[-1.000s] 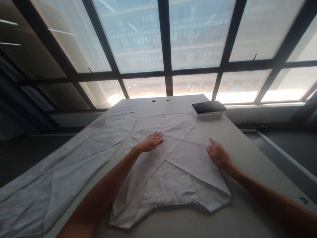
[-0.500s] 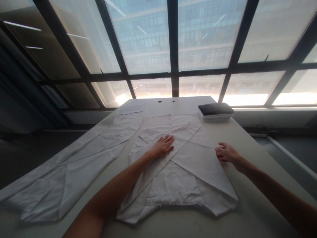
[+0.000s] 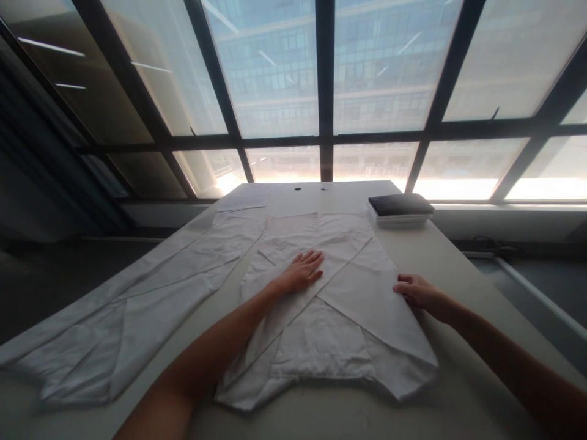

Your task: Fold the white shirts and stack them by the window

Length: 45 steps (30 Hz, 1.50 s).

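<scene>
A white garment [image 3: 339,263] lies on the table in front of me, with long panels folded diagonally across each other. On its upper middle, my left hand [image 3: 302,270] rests palm down, fingers stretched out. At the garment's right edge, my right hand [image 3: 415,290] has its thumb and fingertips closed on the cloth, and that edge is slightly raised. To the left a second white garment [image 3: 169,293] is spread lengthwise, creased and partly folded over.
The white table [image 3: 362,412] reaches toward large framed windows. At its right side sits a stack [image 3: 400,209] of folded white items with a dark one on top. A sheet of paper [image 3: 244,200] lies at the far left, near two round holes.
My right hand has moved slightly left and closed on the garment's right edge, lifting it a little. My left hand stays in place. The view has shifted slightly.
</scene>
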Each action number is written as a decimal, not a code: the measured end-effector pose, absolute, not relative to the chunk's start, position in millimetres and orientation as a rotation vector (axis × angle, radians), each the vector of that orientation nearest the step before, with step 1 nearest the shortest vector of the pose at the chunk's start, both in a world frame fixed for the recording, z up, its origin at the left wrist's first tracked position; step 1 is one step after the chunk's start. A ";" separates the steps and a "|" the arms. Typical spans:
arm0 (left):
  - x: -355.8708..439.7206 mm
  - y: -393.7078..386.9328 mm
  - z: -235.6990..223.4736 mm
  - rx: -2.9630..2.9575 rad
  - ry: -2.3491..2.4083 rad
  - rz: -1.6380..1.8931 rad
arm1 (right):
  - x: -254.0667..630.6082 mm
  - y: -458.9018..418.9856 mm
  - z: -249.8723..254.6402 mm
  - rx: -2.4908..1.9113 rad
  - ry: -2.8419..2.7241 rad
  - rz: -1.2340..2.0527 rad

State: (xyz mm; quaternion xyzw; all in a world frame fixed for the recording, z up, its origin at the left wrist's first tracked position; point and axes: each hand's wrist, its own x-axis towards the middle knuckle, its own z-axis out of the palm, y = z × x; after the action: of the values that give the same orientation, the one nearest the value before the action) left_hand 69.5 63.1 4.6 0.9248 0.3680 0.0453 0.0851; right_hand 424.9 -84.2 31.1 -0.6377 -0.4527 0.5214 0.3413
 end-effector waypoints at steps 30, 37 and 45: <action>71.9 62.2 1.3 2.740 1.044 0.337 | 277.8 -54.7 41.3 -1.695 -2.093 0.635; 75.6 79.6 -14.8 2.544 1.008 0.647 | 257.7 -50.6 35.1 -1.751 -2.252 0.555; 75.0 93.6 -23.2 2.380 0.816 0.851 | 258.1 -51.0 30.9 -1.676 -2.258 0.564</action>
State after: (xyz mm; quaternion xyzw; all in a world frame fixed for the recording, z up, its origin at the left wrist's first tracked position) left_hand 75.0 93.6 -23.2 0.8698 0.2982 0.3109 0.2404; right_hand 258.1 -51.0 30.9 -0.5789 -0.7799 0.1949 0.1363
